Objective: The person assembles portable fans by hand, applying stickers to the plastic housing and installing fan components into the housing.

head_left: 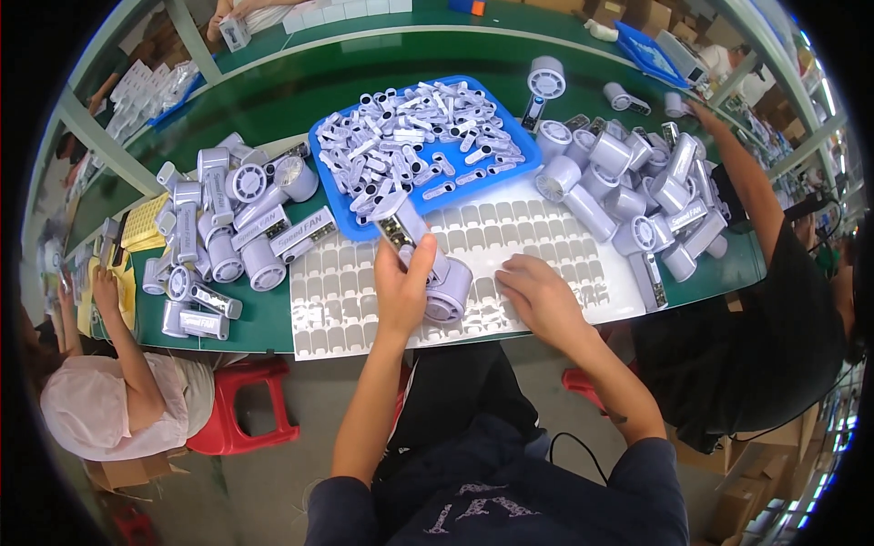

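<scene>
My left hand is wrapped round a pale lilac handheld fan. The fan's round head points toward me, and its open handle end shows a circuit board. Beneath both hands lies a sheet of grey stickers, set in rows on white backing. My right hand rests low over this sheet, to the right of the fan. Its fingers are bent and slightly apart, with the tips at the stickers; I see nothing held in them. Just beyond, a blue tray holds many small lilac-and-black parts.
Heaps of lilac fans lie left and right on the green table. One fan stands upright behind the right heap. Co-workers sit on both sides; the right one's arm reaches across the table. A red stool stands at lower left.
</scene>
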A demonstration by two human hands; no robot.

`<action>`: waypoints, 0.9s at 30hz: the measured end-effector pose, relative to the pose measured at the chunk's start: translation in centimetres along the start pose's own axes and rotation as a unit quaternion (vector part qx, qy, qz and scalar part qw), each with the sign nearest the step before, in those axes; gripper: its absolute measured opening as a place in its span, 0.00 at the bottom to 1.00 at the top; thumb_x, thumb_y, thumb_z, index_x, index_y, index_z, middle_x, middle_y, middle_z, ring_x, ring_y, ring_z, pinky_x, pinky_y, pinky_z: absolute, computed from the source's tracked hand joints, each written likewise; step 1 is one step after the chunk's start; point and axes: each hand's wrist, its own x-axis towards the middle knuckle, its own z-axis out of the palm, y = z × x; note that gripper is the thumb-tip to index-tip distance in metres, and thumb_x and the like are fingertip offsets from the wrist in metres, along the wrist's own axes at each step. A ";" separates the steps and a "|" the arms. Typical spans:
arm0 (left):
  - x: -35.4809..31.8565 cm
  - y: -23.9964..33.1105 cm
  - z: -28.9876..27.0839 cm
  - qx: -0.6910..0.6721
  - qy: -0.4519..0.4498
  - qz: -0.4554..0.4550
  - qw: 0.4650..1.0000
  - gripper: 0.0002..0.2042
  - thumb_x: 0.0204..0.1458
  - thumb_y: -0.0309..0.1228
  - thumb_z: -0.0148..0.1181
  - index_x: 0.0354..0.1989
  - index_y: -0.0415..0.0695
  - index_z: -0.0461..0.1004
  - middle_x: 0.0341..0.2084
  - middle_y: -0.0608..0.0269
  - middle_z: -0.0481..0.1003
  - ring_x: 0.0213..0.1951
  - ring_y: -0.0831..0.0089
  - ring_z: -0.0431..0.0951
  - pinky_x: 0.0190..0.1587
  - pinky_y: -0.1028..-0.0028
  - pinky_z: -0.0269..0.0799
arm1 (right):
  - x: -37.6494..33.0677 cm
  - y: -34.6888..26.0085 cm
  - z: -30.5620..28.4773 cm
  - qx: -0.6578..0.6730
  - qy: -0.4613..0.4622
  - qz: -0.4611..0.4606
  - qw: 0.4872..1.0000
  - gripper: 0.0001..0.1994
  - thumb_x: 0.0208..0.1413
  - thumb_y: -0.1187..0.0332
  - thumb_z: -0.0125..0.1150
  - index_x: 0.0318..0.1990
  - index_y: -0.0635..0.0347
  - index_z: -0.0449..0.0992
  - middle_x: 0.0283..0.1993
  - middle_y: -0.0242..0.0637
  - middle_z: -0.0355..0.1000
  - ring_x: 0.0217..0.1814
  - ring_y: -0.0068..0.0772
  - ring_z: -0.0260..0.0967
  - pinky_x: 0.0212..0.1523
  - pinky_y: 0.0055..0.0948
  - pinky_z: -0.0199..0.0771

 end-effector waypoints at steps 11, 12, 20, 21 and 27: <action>0.5 0.1 0.2 0.014 -0.066 0.058 0.996 0.16 0.49 0.27 0.58 0.46 0.36 0.71 0.34 0.63 0.75 0.35 0.79 0.73 0.40 0.76 0.68 | -0.2 -0.2 0.0 0.024 -0.020 0.035 0.999 0.11 0.50 0.76 0.61 0.42 0.62 0.73 0.43 0.44 0.72 0.46 0.49 0.70 0.45 0.38 0.72; 0.4 0.7 0.4 0.044 -0.115 0.069 0.990 0.17 0.47 0.25 0.57 0.47 0.36 0.70 0.33 0.62 0.75 0.35 0.78 0.74 0.41 0.76 0.70 | -0.4 -0.3 0.1 -0.002 0.011 0.011 1.000 0.12 0.49 0.77 0.61 0.42 0.63 0.72 0.42 0.43 0.71 0.46 0.47 0.70 0.44 0.38 0.72; -0.5 3.5 3.0 0.093 -0.272 0.130 0.949 0.15 0.34 0.18 0.53 0.35 0.39 0.74 0.29 0.63 0.73 0.33 0.74 0.74 0.38 0.76 0.68 | -0.1 -0.6 -0.5 0.054 -0.030 0.048 0.997 0.09 0.48 0.78 0.62 0.39 0.62 0.74 0.46 0.45 0.70 0.46 0.47 0.70 0.45 0.38 0.72; -0.5 3.4 3.0 0.102 -0.289 0.113 0.945 0.13 0.34 0.19 0.54 0.33 0.39 0.74 0.29 0.63 0.73 0.33 0.74 0.74 0.37 0.76 0.68 | -0.1 -0.6 -0.6 0.062 -0.045 0.073 0.994 0.09 0.48 0.78 0.62 0.38 0.62 0.75 0.46 0.44 0.70 0.46 0.47 0.70 0.45 0.37 0.72; -1.5 2.4 3.9 0.119 -0.269 0.164 0.942 0.09 0.35 0.22 0.64 0.27 0.42 0.72 0.23 0.65 0.73 0.24 0.77 0.72 0.29 0.78 0.66 | -1.0 -0.3 -3.4 0.167 0.120 0.039 0.978 0.11 0.46 0.83 0.63 0.37 0.62 0.75 0.42 0.39 0.72 0.42 0.33 0.71 0.42 0.31 0.71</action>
